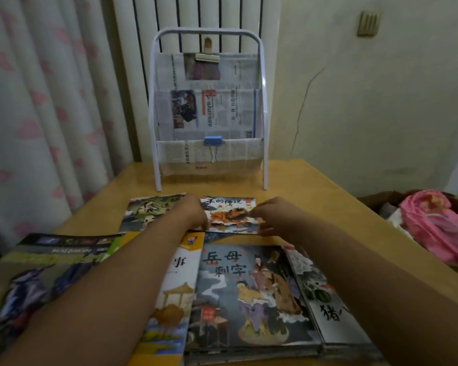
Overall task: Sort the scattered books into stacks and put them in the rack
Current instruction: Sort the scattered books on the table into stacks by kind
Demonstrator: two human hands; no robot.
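1. Your left hand point(193, 211) and right hand point(273, 215) both reached toward the rack point(209, 112), which stood upright at the table's point(315, 186) far edge.
2. Each hand gripped 1 side of the small book with the orange beast on its cover point(230, 216), directly in front of the rack: left fingers closed on its left edge, right fingers pinched on its right edge.
3. Whether that book was lifted or still lying flat, I could not tell.
4. A green-toned book point(146, 212) lay flat just left of it, also in front of the rack, partly under your left hand.
5. Farther from the rack, nearer you, lay the large grey-blue book with 2 figures point(249, 297), a yellow book point(175, 299) touching its left side, and a pale book point(325, 307) on its right.
6. A bird-cover book point(37, 281) lay at the near left, well apart from the rack.
7. The rack's pockets were lined with newspaper, with a blue binder clip point(213, 141) on the lowest.
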